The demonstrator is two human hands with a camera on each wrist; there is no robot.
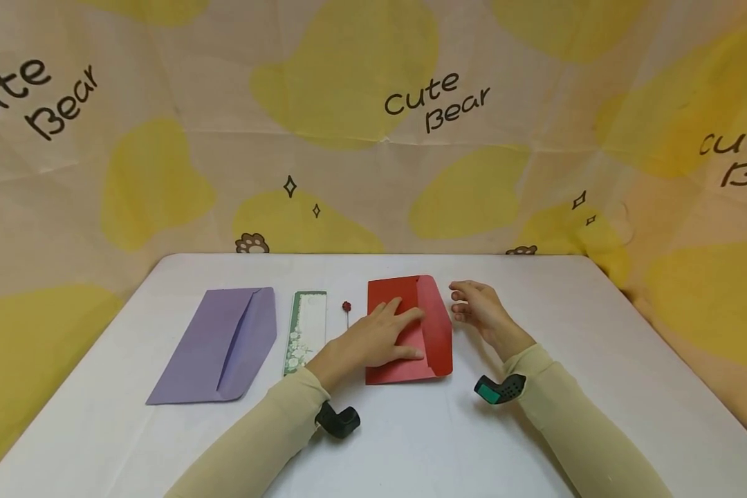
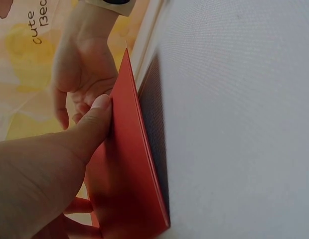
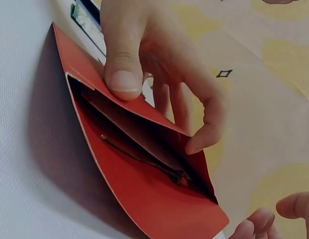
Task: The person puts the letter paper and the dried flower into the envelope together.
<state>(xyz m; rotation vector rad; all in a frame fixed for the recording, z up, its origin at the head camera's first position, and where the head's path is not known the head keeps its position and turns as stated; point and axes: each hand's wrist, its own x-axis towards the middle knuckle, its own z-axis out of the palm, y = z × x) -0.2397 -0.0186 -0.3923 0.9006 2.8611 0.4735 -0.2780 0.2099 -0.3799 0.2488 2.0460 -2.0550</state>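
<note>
A red envelope (image 1: 437, 325) lies on the table with its flap folded out to the right. My left hand (image 1: 376, 339) rests on it with fingers spread, the thumb near the edge of the pocket. In the right wrist view the mouth of the envelope (image 3: 114, 174) gapes. A small dried flower with a thin stem (image 3: 139, 158) lies at that mouth, beside a paper edge (image 3: 129, 119) inside the pocket. Just right of the flap, my right hand (image 1: 482, 311) hovers with fingers loosely bent, holding nothing.
A purple envelope (image 1: 205, 346) with its flap out lies at the left. Between the envelopes are a white card with green floral edging (image 1: 311, 321) and a small red dried flower (image 1: 346, 306) on a thin stem. Patterned cloth (image 1: 348, 173) hangs behind the white table (image 1: 423, 443).
</note>
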